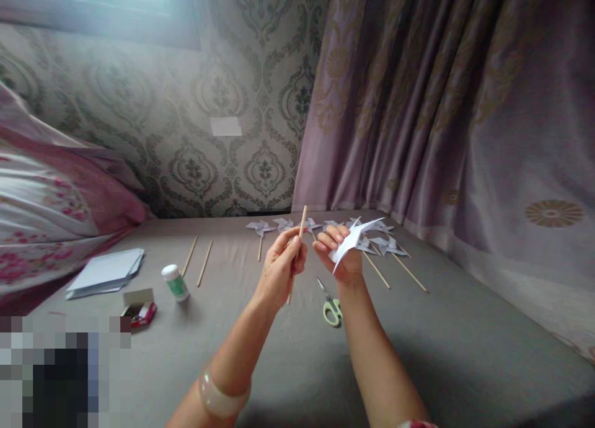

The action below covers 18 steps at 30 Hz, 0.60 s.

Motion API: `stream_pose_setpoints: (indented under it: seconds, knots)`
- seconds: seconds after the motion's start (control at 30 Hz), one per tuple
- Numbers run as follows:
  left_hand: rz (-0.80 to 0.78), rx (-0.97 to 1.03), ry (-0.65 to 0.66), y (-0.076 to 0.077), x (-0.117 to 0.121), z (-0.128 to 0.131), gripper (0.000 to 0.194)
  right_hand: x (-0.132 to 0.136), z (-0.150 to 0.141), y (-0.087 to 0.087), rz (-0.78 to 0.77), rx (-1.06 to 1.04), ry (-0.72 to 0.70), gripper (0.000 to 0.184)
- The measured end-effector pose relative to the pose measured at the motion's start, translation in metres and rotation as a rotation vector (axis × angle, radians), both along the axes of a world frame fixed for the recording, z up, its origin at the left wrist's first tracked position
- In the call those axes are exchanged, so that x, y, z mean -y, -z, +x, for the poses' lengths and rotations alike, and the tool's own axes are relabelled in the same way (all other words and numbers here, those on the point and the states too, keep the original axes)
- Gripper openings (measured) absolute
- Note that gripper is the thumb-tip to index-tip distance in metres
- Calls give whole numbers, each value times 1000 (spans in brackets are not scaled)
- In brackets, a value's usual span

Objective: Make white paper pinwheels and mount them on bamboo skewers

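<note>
One heap of patterned bedding (pixel 56 211): pink and floral, bulging in at the far left.
Paper sheets (pixel 105 270): a loose white stack lying flat on the grey cloth surface (pixel 209 341).
Small box (pixel 143 314): dark red, its flap raised, with small items inside too indistinct to name; it sits in front of the sheets.
Bottle (pixel 175 283): white cap, green and white label, standing upright to the right of the box.
Two loose sticks (pixel 205 263): pale, slim, lying near each other just beyond the bottle.
Left hand (pixel 284 263): raised above the cloth, closed in a fist around a wooden stick (pixel 304 219) that stands nearly upright, its top jutting above the thumb; a clear bangle (pixel 225 392) circles the forearm.
Scissors (pixel 331 309): green handles towards the person, blades pointing away, lying below and between the hands.
Right hand (pixel 344 267): raised beside the left, fingers curled, gripping a white paper piece (pixel 356 242) with pointed tips; the thumb is hidden. Paper and held stick are apart.
White pinwheels (pixel 389 247): several on sticks, spread along the far side behind both hands.
Curtain (pixel 409 105): mauve with gold motifs, hanging at the right.
</note>
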State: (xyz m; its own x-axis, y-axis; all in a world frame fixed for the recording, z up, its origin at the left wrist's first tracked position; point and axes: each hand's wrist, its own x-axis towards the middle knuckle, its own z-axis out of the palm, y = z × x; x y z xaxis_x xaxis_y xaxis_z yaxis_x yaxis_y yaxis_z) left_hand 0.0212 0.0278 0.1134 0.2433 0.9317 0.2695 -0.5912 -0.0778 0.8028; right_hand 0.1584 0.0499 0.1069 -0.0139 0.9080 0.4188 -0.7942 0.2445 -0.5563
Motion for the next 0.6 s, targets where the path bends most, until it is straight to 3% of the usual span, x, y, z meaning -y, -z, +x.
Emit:
stream_pose_setpoints:
  seconds: [0.3, 0.6]
  knots:
    - [-67, -84, 23, 8, 1, 7, 46, -15, 8, 14, 118, 170, -52, 35]
    - [-88, -104, 0, 10, 4, 14, 42, -16, 10, 15, 122, 169, -31, 24]
